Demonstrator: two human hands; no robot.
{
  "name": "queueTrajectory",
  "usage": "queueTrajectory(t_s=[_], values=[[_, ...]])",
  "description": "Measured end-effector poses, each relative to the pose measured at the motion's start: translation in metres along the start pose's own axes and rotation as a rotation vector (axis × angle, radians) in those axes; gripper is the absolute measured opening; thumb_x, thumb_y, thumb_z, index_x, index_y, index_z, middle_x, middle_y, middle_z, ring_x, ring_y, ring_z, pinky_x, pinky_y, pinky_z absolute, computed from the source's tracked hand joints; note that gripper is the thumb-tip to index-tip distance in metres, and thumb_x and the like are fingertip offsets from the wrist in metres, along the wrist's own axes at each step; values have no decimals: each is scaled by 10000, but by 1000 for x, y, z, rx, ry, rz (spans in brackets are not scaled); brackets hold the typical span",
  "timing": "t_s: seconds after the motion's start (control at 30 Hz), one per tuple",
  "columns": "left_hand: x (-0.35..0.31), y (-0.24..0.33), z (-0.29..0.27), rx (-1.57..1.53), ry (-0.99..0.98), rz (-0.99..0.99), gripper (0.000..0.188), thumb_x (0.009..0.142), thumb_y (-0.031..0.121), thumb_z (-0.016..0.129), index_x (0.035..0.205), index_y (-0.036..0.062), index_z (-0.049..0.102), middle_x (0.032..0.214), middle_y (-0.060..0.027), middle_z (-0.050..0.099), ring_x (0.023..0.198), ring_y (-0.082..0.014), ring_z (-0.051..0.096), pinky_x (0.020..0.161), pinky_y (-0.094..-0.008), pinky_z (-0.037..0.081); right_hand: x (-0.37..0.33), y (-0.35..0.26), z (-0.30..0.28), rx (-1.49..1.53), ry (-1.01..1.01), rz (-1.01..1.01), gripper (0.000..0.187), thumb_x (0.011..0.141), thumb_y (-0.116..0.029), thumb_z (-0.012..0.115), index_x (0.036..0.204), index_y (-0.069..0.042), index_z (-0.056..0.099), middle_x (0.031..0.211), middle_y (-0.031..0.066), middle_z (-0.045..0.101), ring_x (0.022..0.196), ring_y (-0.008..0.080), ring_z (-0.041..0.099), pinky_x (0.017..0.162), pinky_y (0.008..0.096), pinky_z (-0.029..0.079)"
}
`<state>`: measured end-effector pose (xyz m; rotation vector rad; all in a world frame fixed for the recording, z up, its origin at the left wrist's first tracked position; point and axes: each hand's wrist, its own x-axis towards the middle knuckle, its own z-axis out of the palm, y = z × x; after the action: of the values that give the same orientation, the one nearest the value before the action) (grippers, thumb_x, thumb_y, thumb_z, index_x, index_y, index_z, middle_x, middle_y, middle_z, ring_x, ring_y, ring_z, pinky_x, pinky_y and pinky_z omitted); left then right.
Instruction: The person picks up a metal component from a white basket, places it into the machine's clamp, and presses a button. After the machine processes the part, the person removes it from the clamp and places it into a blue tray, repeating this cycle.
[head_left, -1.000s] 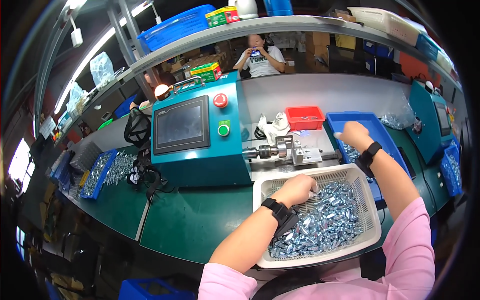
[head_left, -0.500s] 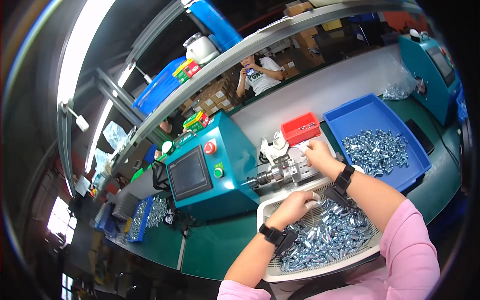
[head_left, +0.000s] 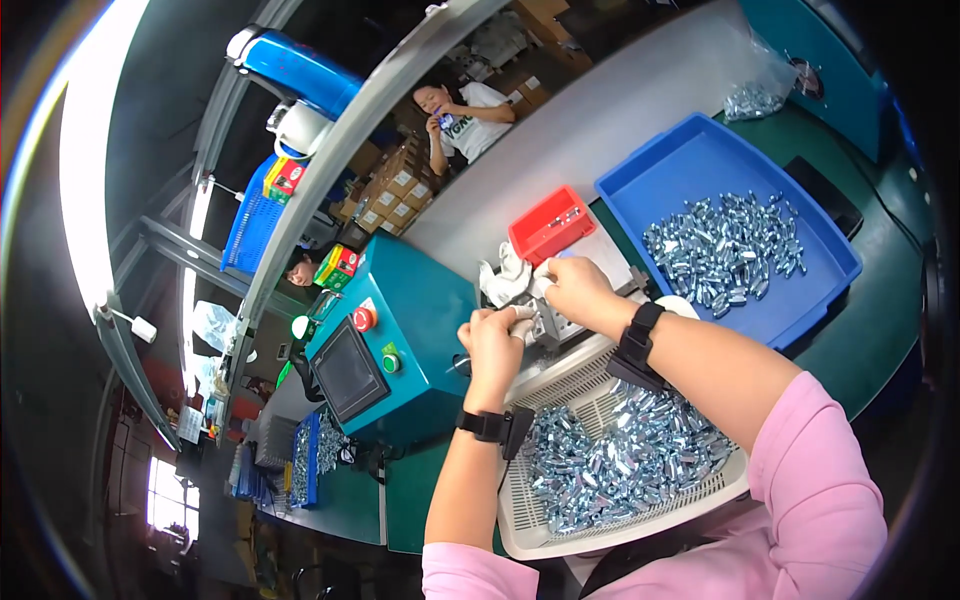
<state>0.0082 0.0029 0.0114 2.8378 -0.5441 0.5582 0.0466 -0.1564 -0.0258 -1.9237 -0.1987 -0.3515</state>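
My left hand [head_left: 495,348], white coverings on its fingertips, is closed in a pinch at the metal fixture [head_left: 548,326] of the teal bench machine [head_left: 425,320]. Whatever it pinches is hidden by the fingers. Just right of it and slightly farther away, my right hand [head_left: 582,292] is closed at the top of the fixture, also with white fingertip coverings; its grip is hidden too. Below my wrists, small shiny metal fittings [head_left: 625,460] fill a cream slotted basket [head_left: 515,520]. The machine's spindle is mostly covered by my left hand.
A blue tray [head_left: 650,160] with more metal fittings stands at right. Beyond the fixture are a red bin [head_left: 540,240] holding a few small parts and a crumpled white cloth [head_left: 505,278]. A shelf rail [head_left: 375,110] crosses overhead. Another person [head_left: 470,125] sits behind the partition.
My left hand has risen from the basket of fittings to the fixture, beside my right hand. The right hand stays at the fixture. The whole view has turned and shifted.
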Motion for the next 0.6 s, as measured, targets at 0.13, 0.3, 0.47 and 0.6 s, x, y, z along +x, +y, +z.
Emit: queueTrajectory(t_s=[0.13,0.3,0.47,0.6], values=[[9,-5,-6,25,-80,-15,136,745,146,670,877,153,700,772,-47,621,890,-212,524,863,-370,293,2,-7,-1,-1,-21,-3,193,742,-185,555,846,-50,645,835,177,642,824,341,613,738,428,481],[12,-1,-12,122,-112,10,133,746,151,674,876,136,695,764,-57,634,838,-223,551,818,-371,359,2,-11,-2,-33,-49,-8,194,732,-180,559,845,-56,656,839,170,646,827,334,619,743,423,485],[-13,40,-21,-173,-161,-145,137,755,132,640,869,63,675,787,-127,651,778,-299,591,742,-382,431,0,-9,-6,-59,-103,43,196,723,-187,573,817,-35,653,790,175,642,781,336,618,714,411,487],[-52,74,-13,-264,-580,-12,178,745,127,640,872,2,649,797,-191,637,793,-354,611,720,-396,482,-3,-15,-8,-235,-232,70,202,703,-197,578,758,-19,657,789,187,638,780,342,617,719,416,487]])
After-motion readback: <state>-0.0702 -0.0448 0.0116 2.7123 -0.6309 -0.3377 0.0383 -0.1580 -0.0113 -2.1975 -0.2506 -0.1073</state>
